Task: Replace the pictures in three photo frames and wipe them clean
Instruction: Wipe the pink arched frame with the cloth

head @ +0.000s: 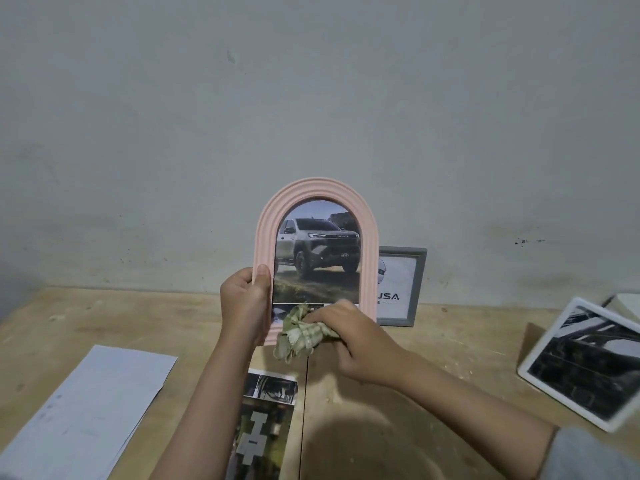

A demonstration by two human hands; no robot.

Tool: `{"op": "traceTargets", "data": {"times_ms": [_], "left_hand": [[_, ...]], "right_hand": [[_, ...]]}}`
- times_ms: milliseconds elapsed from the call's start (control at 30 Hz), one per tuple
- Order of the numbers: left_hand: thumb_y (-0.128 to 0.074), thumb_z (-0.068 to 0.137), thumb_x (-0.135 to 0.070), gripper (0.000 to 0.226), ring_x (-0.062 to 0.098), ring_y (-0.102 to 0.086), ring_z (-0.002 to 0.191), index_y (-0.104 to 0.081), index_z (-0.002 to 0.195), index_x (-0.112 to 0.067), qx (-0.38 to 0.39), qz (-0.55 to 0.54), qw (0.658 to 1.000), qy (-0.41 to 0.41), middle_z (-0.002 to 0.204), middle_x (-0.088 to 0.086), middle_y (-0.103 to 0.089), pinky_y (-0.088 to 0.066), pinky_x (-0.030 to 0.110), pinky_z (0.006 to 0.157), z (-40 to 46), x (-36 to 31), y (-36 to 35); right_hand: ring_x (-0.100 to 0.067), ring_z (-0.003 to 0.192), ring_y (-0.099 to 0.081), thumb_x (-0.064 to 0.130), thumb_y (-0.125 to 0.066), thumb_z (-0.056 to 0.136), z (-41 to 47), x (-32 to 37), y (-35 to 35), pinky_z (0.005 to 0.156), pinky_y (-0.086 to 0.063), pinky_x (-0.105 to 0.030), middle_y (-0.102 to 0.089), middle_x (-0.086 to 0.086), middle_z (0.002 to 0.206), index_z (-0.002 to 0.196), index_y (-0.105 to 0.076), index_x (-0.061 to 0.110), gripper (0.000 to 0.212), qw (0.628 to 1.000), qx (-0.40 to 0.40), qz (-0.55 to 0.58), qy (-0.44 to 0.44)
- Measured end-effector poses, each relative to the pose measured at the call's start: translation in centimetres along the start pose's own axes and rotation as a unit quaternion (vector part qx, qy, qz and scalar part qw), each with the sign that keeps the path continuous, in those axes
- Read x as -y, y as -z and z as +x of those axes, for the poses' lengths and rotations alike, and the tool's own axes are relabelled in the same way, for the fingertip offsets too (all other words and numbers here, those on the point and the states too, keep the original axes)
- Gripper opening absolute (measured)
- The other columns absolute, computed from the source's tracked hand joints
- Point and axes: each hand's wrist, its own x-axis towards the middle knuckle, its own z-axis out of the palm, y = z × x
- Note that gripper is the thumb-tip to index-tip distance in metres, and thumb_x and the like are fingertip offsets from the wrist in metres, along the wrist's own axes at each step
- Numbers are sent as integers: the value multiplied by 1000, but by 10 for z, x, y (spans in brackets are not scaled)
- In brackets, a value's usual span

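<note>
Checked green cloth [303, 332] bunched in right hand [353, 344] fingers, pressed on lower glass of pink arched frame [316, 258]. Left hand [244, 306] grips frame's left edge, thumb in front. Frame upright, long axis vertical, arch up, above wooden table [433, 358]. Grey frame [401, 287] stands behind; white frame [585, 362] right; loose prints [263, 424] and paper sheets [86, 407] below.

Head view, forward-down, close over table [433, 358]

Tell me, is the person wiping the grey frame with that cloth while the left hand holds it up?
Not the grey one. The head view shows the left hand holding up the pink frame while the right hand wipes it with the cloth.
</note>
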Motion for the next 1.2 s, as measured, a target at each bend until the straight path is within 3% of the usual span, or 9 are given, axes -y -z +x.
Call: {"op": "traceTargets", "data": {"times_ms": [200, 267, 400, 567, 733, 933, 1000, 1100, 1200], "left_hand": [[-50, 97, -17, 40, 15, -33, 40, -49, 58, -9, 7, 15, 1000, -11, 47, 1, -35, -31, 21, 45, -5, 10, -7], [-50, 97, -16, 43, 16, -29, 44, -44, 55, -11, 17, 14, 1000, -3, 41, -8, -33, -27, 22, 46, -3, 9, -6], [-53, 95, -23, 41, 18, -30, 51, -45, 57, -9, 51, 35, 998, -4, 49, 2, -34, -23, 28, 54, 5, 10, 0], [-52, 93, -33, 43, 22, -32, 61, -51, 68, 2, 93, 11, 996, 5, 65, 11, -38, -24, 33, 61, -1, 12, -3], [-50, 84, -41, 57, 24, -31, 64, -44, 75, 15, 110, -18, 993, -31, 67, 11, -39, -24, 36, 63, 1, 10, -1], [-51, 97, -21, 36, 27, -57, 79, -60, 83, 11, 109, -102, 989, 12, 81, 20, -62, -48, 40, 79, 2, 4, 6], [-45, 100, -15, 31, 26, -65, 74, -64, 84, 5, 100, -112, 988, 29, 79, 20, -67, -55, 35, 72, 0, 0, 8], [-47, 99, -23, 41, 20, -43, 50, -50, 62, -5, 56, -64, 996, 6, 51, 9, -47, -37, 30, 51, 0, -1, 14], [-50, 96, -28, 44, 20, -25, 54, -40, 62, -1, 30, -37, 999, 7, 56, 7, -29, -23, 31, 54, 5, 2, 19]], "right_hand": [[-2, 88, -61, 4, -49, 92, 31, 8, 53, 79, -49, -23, -64, 6, 92, 103, -60, 16, 20, 972, 133, 154, -117], [7, 85, -59, -1, -49, 93, 41, 13, 75, 78, -44, -13, -62, 10, 89, 101, -58, 15, 19, 966, 62, 216, -126], [-17, 107, -58, 1, -47, 82, 58, 3, 99, 93, -43, -27, -64, -1, 113, 117, -60, 13, 39, 985, -158, -5, -64], [-33, 131, -44, -2, -39, 68, 71, -18, 77, 103, -40, -53, -48, -18, 139, 133, -50, 1, 66, 967, -143, -211, -24], [-31, 136, -37, -12, -47, 62, 71, -5, 43, 109, -33, -47, -40, -19, 145, 135, -46, -1, 74, 967, -162, -198, -13], [-27, 138, -35, -10, -45, 62, 54, 10, 10, 113, -27, -45, -42, -15, 145, 137, -46, 3, 76, 983, -83, -163, 36], [-23, 139, -33, -10, -49, 63, 45, 14, 1, 114, -26, -44, -41, -12, 146, 138, -45, 6, 77, 986, -43, -155, 48], [-21, 136, -38, -10, -50, 65, 30, 19, -10, 110, -34, -46, -46, -9, 143, 134, -50, 8, 72, 989, 20, -127, 77], [-17, 133, -43, -2, -34, 69, 22, 26, -14, 109, -38, -38, -52, -5, 139, 131, -54, 11, 66, 994, 70, -51, 67]]}}
